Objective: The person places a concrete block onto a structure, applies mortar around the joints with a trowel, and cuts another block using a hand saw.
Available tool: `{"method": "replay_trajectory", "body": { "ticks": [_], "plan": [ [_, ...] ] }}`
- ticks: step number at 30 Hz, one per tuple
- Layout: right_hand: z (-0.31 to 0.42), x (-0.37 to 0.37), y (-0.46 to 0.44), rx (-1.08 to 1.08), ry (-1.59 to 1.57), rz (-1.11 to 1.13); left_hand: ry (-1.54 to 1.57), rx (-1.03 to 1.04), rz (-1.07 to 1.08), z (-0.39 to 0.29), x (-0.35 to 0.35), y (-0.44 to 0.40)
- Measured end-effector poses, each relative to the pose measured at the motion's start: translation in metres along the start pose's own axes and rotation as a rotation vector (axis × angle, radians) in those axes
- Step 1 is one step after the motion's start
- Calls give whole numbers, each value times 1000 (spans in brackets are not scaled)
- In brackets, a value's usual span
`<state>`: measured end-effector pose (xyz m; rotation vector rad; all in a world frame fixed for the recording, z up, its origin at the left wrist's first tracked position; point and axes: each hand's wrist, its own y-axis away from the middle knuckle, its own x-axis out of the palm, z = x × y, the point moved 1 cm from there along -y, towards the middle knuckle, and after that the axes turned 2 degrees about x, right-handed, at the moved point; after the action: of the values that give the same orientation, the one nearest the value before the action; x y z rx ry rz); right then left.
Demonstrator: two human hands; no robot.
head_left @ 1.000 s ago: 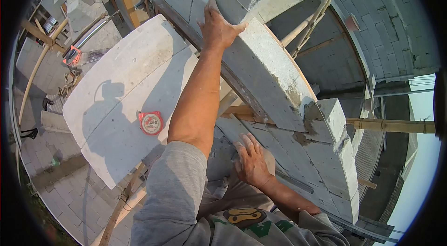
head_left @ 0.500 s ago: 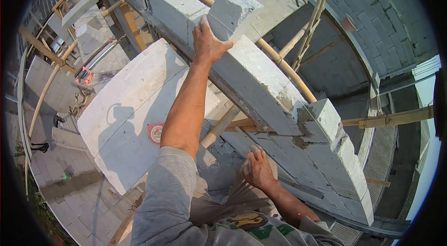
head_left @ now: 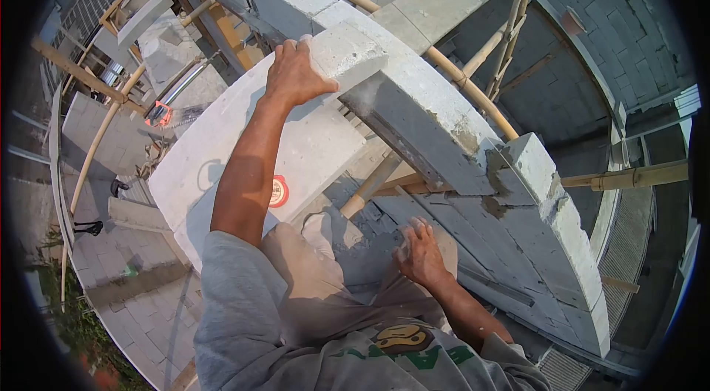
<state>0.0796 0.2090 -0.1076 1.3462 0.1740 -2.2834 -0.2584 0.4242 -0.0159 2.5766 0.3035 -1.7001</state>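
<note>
Left hand (head_left: 297, 74) grips block (head_left: 347, 55) — forearm (head_left: 248, 162) partly hides tape measure (head_left: 279, 192)

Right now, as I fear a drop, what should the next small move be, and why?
Probably bring the right hand up to steady the pale rectangular concrete block: only the left hand grips it, it appears to overhang the curved grey block wall, and the right hand looks empty.
</note>
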Motion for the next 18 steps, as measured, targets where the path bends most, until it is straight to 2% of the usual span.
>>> {"method": "replay_trajectory", "body": {
  "ticks": [3, 4, 8, 14, 18],
  "plan": [
    [-11, 0, 5, 20, 7, -18, 36, 35, -84, 35, 6, 41],
    [-15, 1, 7, 26, 9, -32, 6, -2, -16, 42, 4, 56],
    [-39, 15, 12, 50, -35, -25, -83, -38, 33, 79, 19, 99],
    [-28, 20, 6, 67, -78, 9, -80, -48, 136, 102, 69, 116],
    [-26, 19, 7, 94, -131, -24, -61, -101, 245, 97, 63, 108]
  ]
}}
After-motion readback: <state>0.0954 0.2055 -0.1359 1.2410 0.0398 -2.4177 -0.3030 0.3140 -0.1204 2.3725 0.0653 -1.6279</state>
